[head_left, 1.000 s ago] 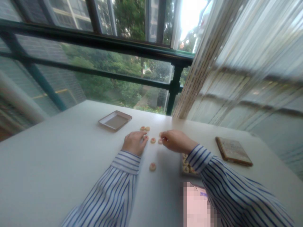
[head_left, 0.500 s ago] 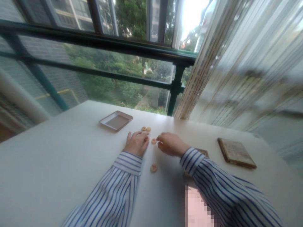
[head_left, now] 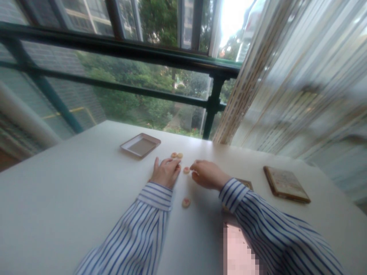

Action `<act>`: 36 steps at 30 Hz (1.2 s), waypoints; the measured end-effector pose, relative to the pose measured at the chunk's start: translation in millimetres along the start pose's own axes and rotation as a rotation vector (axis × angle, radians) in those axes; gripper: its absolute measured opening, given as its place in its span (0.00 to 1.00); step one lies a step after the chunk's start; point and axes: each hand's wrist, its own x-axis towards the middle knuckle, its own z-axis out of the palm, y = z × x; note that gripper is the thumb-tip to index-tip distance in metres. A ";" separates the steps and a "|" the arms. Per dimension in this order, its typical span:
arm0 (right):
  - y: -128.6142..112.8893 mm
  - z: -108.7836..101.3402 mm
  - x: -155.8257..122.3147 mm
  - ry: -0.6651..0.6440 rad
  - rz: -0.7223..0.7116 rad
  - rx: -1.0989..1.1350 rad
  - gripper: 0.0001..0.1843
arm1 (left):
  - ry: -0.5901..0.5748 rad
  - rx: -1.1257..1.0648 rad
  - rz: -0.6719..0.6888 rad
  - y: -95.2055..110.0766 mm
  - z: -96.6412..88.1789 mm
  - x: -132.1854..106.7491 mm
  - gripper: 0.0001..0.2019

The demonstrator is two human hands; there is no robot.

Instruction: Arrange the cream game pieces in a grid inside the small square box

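My left hand [head_left: 166,172] rests on the white table, little finger stretched away, thumb and index finger around a small round chess piece [head_left: 178,168] that they partly cover. Just right of it lies another round wooden piece with a red mark, a chess piece [head_left: 186,170]. Beside that piece's right edge is my right hand [head_left: 208,174], its fingers loosely curled, with a small gap between the tips. Two more pieces [head_left: 177,155] sit together beyond my left hand. Nearer to me lies a single red-marked piece [head_left: 186,202].
A shallow tray [head_left: 141,146] stands at the back left of the table [head_left: 71,183]. A flat brown box or book [head_left: 286,185] lies at the right. My right forearm partly hides a brown-edged object [head_left: 246,184]. Beyond the table are a green railing [head_left: 143,89] and a string curtain [head_left: 243,84].
Both hands stay almost where they were; the right fingers shift only very slightly beside the piece. The pieces, tray and box keep their places.
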 end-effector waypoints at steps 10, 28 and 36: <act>1.2 -5.8 -6.3 0.021 -0.008 -0.003 0.16 | 0.117 -0.047 0.040 1.3 -2.9 -0.1 0.14; 9.7 -25.4 -37.2 0.104 0.032 0.047 0.16 | 0.246 -0.037 0.143 13.5 -13.2 -2.1 0.15; 15.9 -32.6 -51.6 0.126 0.068 0.080 0.19 | 0.253 -0.067 0.173 24.7 -17.4 -6.9 0.14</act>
